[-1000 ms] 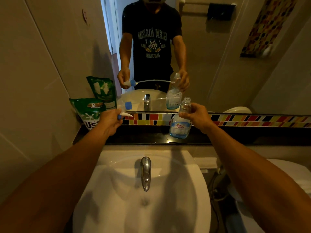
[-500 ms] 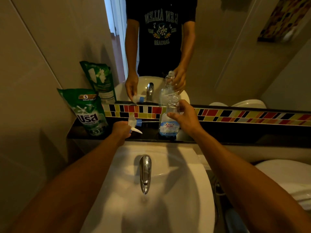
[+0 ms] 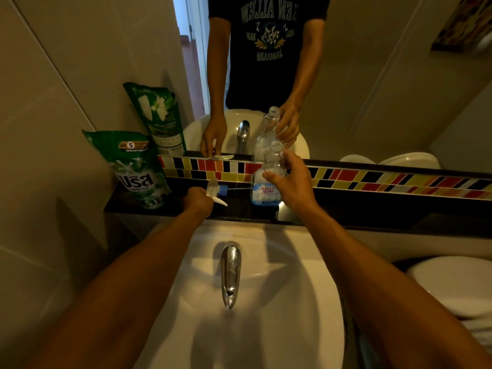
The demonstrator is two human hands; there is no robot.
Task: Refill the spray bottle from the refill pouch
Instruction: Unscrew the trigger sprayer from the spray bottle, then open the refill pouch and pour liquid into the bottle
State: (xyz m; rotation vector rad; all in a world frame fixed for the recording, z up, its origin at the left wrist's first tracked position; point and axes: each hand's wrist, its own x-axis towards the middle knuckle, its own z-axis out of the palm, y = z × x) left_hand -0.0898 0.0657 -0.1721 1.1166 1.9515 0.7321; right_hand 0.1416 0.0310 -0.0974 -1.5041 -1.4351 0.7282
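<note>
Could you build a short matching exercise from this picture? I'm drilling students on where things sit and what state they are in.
Things:
1. spray bottle
2. refill pouch
3. trigger sprayer head
4. faucet

States:
A. lying on the dark ledge under the left hand
B. chrome, over the white sink
C. upright, neck open, held by the right hand
D. green, standing against the left wall

Pairs: 1-C, 2-D, 3-A, 4-B

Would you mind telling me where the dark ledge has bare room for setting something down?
The ledge is bare to the right of the spray bottle, below the tile strip. The left end is crowded: refill pouch, left hand on the trigger sprayer, and right hand holding the bottle.
</note>
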